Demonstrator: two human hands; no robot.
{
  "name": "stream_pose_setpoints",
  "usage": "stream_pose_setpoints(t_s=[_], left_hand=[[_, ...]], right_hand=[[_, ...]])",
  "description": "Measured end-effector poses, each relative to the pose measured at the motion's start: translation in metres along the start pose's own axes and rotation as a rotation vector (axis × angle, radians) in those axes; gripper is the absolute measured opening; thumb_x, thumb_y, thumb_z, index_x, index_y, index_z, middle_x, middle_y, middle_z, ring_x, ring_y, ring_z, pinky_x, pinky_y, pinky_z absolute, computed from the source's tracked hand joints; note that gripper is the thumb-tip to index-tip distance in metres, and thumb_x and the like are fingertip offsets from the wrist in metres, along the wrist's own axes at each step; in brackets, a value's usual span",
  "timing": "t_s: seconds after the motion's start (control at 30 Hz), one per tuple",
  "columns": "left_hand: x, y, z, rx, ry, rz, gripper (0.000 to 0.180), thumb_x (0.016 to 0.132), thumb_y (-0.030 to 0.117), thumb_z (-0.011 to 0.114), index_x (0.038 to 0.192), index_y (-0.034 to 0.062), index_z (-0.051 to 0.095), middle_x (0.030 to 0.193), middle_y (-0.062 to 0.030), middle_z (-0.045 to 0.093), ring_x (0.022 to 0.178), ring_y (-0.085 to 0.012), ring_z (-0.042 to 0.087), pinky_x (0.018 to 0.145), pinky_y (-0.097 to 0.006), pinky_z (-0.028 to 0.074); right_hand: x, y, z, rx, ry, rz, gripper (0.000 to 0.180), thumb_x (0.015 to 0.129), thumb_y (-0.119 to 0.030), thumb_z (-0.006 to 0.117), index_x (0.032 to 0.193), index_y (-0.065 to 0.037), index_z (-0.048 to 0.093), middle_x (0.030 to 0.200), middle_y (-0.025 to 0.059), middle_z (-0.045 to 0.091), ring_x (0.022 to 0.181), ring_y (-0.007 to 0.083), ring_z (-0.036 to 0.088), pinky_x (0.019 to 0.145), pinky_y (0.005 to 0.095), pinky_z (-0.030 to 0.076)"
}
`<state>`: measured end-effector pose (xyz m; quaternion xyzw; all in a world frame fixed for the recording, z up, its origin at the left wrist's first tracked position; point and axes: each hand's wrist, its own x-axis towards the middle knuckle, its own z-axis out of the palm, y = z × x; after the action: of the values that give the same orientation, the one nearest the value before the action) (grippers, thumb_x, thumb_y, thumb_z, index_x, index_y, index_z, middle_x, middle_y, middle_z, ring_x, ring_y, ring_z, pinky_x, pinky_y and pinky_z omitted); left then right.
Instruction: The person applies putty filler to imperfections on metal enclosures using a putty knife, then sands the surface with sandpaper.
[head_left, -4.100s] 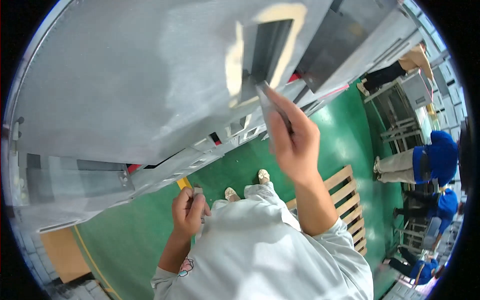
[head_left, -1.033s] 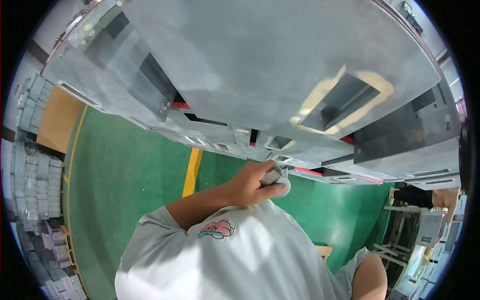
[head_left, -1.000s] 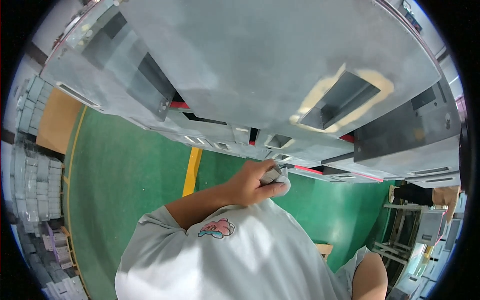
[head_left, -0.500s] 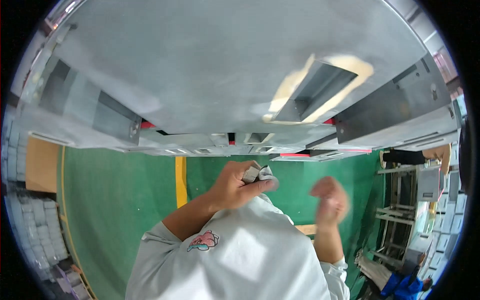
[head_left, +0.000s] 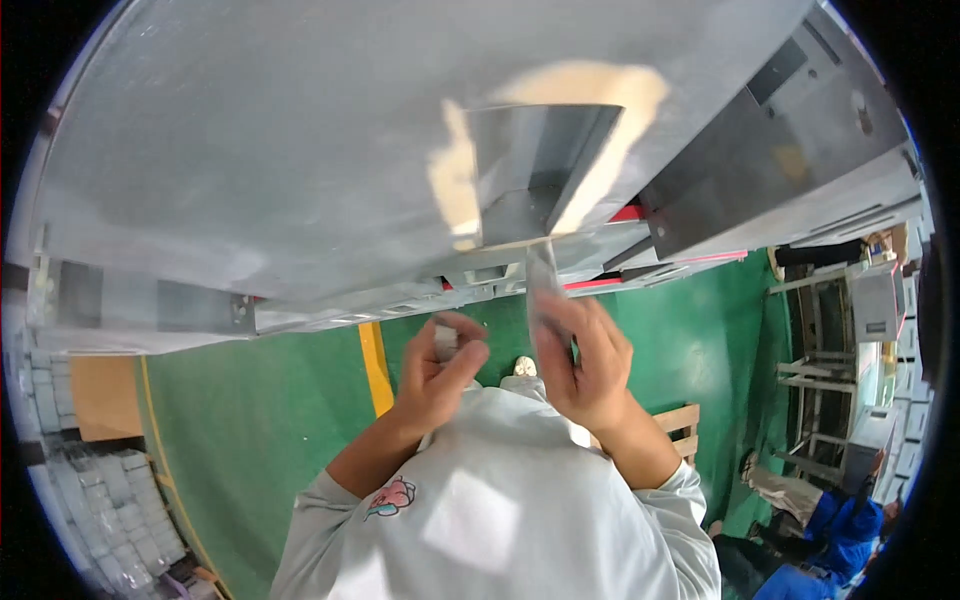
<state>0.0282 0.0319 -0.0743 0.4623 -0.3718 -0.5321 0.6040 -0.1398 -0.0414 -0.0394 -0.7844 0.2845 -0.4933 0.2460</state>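
In front of me rises a large grey metal panel with a rectangular recess. Uneven cream filler rims that opening. My left hand is closed around a small pale grey block-like piece below the panel. My right hand grips a flat pale grey strip, smeared by motion, whose kind I cannot make out. The strip points upward, its tip close to the lower edge of the recess. Whether the tip touches the panel is unclear.
A darker grey cabinet adjoins at the right. The green floor carries a yellow line. Wrapped stacks and a brown carton stand left. A wooden pallet lies right, near a person in blue.
My right hand has come up toward the recess and now holds a strip. The folded sheet in my left hand no longer shows; the block remains. The view has shifted, moving the recess left.
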Motion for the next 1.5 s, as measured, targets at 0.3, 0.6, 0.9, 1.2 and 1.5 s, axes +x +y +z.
stream_pose_setpoints(t_s=[0.3,0.6,0.9,1.2,1.5], left_hand=[[-0.021,-0.006,-0.025,0.15,0.055,-0.06,0.009,0.093,0.007,0.06,0.088,0.0011,0.055,0.068,0.0025,0.052,0.057,-0.0031,0.042,0.05,-0.02,0.033],[-0.015,-0.003,-0.03,0.118,0.113,-0.07,0.01,0.092,0.008,0.059,0.085,0.0007,0.055,0.065,0.0008,0.051,0.053,-0.0054,0.043,0.048,-0.022,0.033],[-0.011,0.003,-0.026,0.126,0.076,-0.078,0.012,0.092,0.01,0.06,0.085,0.001,0.055,0.064,0.0008,0.051,0.053,-0.0055,0.044,0.047,-0.022,0.033],[-0.008,0.006,-0.021,0.278,-0.027,0.2,0.017,0.093,0.009,0.056,0.08,-0.0011,0.056,0.065,-0.0014,0.054,0.055,-0.0061,0.047,0.049,-0.022,0.036],[-0.007,0.009,-0.013,0.39,-0.041,0.134,0.021,0.092,0.011,0.057,0.076,-0.002,0.062,0.064,-0.0045,0.059,0.054,-0.0074,0.046,0.049,-0.025,0.035]], right_hand=[[0.042,-0.008,0.034,0.019,0.082,0.127,0.036,0.078,0.011,0.062,0.113,0.006,0.06,0.078,0.0133,0.06,0.058,0.0231,0.055,0.053,0.03,0.045],[0.048,-0.011,0.004,0.22,-0.041,0.111,0.03,0.08,0.011,0.057,0.11,0.007,0.06,0.076,0.0139,0.058,0.061,0.0246,0.056,0.055,0.0299,0.043],[0.045,-0.014,0.0,0.343,-0.068,0.065,0.035,0.077,0.012,0.058,0.112,0.007,0.06,0.071,0.013,0.056,0.061,0.0268,0.056,0.056,0.0338,0.045],[0.017,0.018,-0.026,0.524,-0.434,0.111,0.051,0.071,0.013,0.051,0.121,0.006,0.056,0.088,0.0174,0.062,0.071,0.0294,0.061,0.063,0.035,0.049],[0.0,0.02,-0.024,0.304,-0.153,0.333,0.02,0.076,-0.009,0.075,0.091,0.0,0.066,0.075,0.0142,0.061,0.065,0.0233,0.06,0.059,0.0328,0.045]])
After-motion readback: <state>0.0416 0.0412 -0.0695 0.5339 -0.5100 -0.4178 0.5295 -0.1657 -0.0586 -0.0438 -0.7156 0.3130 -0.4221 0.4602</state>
